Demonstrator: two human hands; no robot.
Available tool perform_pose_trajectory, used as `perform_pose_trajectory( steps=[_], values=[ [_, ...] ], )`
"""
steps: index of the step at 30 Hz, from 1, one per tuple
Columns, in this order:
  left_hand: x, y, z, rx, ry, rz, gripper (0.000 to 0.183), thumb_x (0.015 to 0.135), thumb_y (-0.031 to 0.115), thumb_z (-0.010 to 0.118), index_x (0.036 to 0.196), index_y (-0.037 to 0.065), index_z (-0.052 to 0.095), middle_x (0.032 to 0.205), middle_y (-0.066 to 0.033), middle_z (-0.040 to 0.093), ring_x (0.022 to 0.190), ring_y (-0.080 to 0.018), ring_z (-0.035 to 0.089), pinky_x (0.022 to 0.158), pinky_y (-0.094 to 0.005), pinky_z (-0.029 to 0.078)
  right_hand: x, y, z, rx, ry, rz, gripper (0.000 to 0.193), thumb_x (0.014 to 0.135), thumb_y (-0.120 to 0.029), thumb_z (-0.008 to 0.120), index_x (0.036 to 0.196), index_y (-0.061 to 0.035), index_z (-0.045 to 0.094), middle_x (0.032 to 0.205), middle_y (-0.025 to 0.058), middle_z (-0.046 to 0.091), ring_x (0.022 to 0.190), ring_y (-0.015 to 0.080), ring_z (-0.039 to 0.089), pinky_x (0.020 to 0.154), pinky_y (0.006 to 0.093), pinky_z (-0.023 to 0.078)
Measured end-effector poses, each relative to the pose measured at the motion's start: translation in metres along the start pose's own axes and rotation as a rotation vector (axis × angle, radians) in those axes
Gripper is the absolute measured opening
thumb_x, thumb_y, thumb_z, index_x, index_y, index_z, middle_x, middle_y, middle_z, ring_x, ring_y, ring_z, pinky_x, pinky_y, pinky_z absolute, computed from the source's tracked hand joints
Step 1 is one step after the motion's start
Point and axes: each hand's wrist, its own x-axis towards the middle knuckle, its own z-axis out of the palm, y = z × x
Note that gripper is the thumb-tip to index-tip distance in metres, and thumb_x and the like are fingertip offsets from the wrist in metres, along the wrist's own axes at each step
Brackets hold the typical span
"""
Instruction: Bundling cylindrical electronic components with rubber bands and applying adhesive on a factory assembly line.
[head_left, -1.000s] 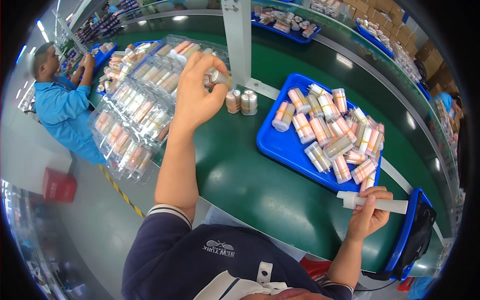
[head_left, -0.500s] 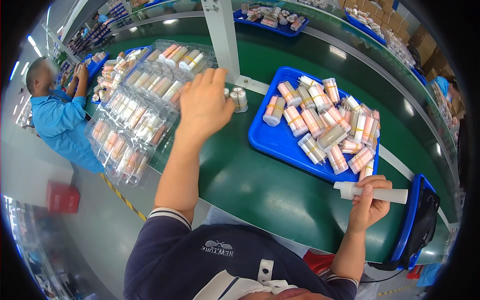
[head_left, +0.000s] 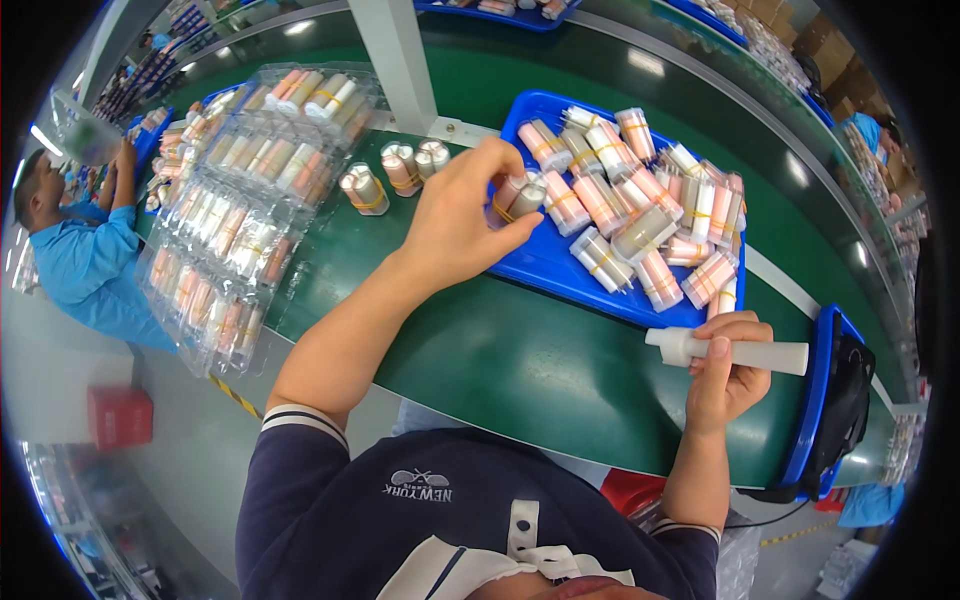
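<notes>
My left hand (head_left: 462, 215) is closed round a rubber-banded bundle of small tubes (head_left: 517, 197), pink and grey-beige, at the left side of a blue tray (head_left: 590, 298). More banded tube bundles (head_left: 610, 200) lie piled in that tray, in pink, white and grey. Just left of the hand, three bundles (head_left: 364, 189) stand upright on the green table. My right hand (head_left: 730, 368) grips a long white tube with a stepped, narrower end (head_left: 775, 357), held level near the tray's front right corner.
Clear plastic blister trays (head_left: 235, 200) filled with tubes overlap at the left. Behind the table rises a white post (head_left: 392, 65). A second blue tray (head_left: 815, 400) with a black bag (head_left: 850, 400) sits at the right. A person in blue (head_left: 95, 260) works at far left.
My left hand has moved right, from beside the blister trays to the blue tray, and has closed on a tube bundle there. My right hand still holds the white tube. The view has shifted slightly.
</notes>
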Motion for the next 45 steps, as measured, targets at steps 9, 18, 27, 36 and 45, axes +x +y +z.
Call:
perform_pose_trajectory(
  steps=[9,18,27,36,45],
  values=[
    [-0.03,0.034,0.035,-0.38,-0.62,0.163,0.043,0.061,0.007,0.073,0.102,0.007,0.058,0.095,-0.007,0.062,0.082,-0.0243,0.061,0.071,-0.0317,0.049,0.0,0.007,0.005,0.119,-0.022,0.037,0.016,0.086,-0.015,0.047,0.083,0.0008,0.047,0.077,0.0132,0.052,0.055,0.0091,0.041,0.046,0.0183,0.034],
    [-0.037,0.033,0.047,-0.381,-0.519,0.172,0.043,0.061,0.008,0.073,0.101,0.005,0.057,0.091,-0.0098,0.061,0.081,-0.0264,0.06,0.07,-0.0332,0.047,-0.005,0.001,0.012,-0.028,-0.234,-0.151,0.008,0.077,-0.003,0.059,0.08,-0.0007,0.052,0.077,0.0113,0.054,0.062,0.0219,0.056,0.051,0.0283,0.044],
    [-0.039,0.034,0.048,-0.407,-0.533,0.153,0.043,0.06,0.007,0.073,0.1,0.004,0.056,0.088,-0.0094,0.061,0.079,-0.0265,0.058,0.067,-0.0344,0.046,0.0,0.0,0.02,-0.129,-0.264,-0.265,0.013,0.071,0.002,0.064,0.072,-0.0007,0.052,0.072,0.0097,0.055,0.059,0.0211,0.056,0.046,0.0272,0.044],
    [-0.039,0.033,0.048,-0.383,-0.539,0.172,0.044,0.06,0.008,0.074,0.099,0.004,0.055,0.084,-0.0089,0.06,0.076,-0.0259,0.058,0.065,-0.0339,0.046,-0.001,0.003,0.021,-0.121,-0.315,-0.22,0.014,0.071,0.004,0.063,0.077,0.0002,0.051,0.073,0.0105,0.055,0.06,0.0228,0.056,0.048,0.029,0.045],
    [-0.042,0.038,0.05,-0.297,-0.465,0.282,0.046,0.057,0.009,0.071,0.099,0.006,0.055,0.083,-0.0064,0.055,0.07,-0.0231,0.057,0.058,-0.0305,0.047,-0.009,-0.001,0.012,-0.004,-0.183,-0.095,0.011,0.077,-0.004,0.06,0.08,0.0004,0.051,0.079,0.012,0.052,0.062,0.0227,0.056,0.052,0.0285,0.044]
  ],
)
